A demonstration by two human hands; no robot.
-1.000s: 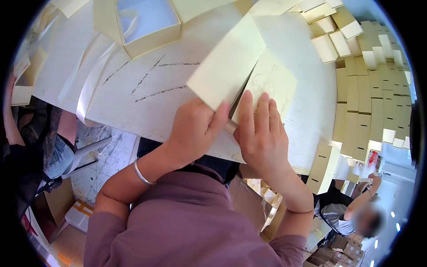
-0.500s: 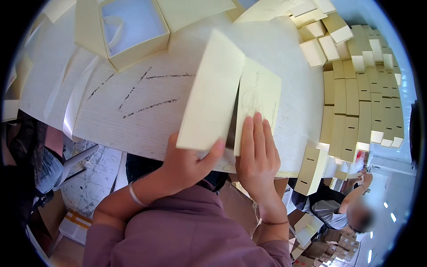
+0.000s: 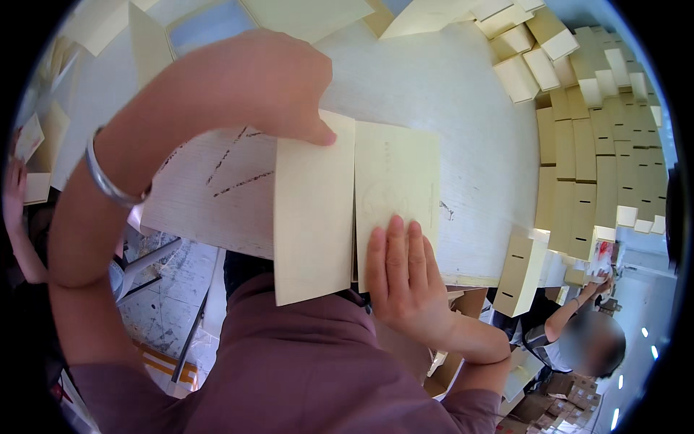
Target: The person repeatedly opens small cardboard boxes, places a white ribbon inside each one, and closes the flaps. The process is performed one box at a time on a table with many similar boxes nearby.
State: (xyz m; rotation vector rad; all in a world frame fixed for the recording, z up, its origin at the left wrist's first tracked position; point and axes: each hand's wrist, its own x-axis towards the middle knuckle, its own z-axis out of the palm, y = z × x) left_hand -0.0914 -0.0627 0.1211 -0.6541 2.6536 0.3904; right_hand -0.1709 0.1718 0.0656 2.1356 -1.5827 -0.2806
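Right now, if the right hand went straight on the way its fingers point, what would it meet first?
The right hand would probably first meet the faint round mark on the cream panel beneath it; past that panel's far edge lies the white table. Exact contact is hard to judge.

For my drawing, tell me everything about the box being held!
The box is pale cream and looks like card. Its two flaps sit side by side, slightly apart: left flap plain and seemingly lifted, right flap with a faint design. Its near end shows past the edge of the table. The left hand touches the left flap's top; the right hand lies on the right flap.
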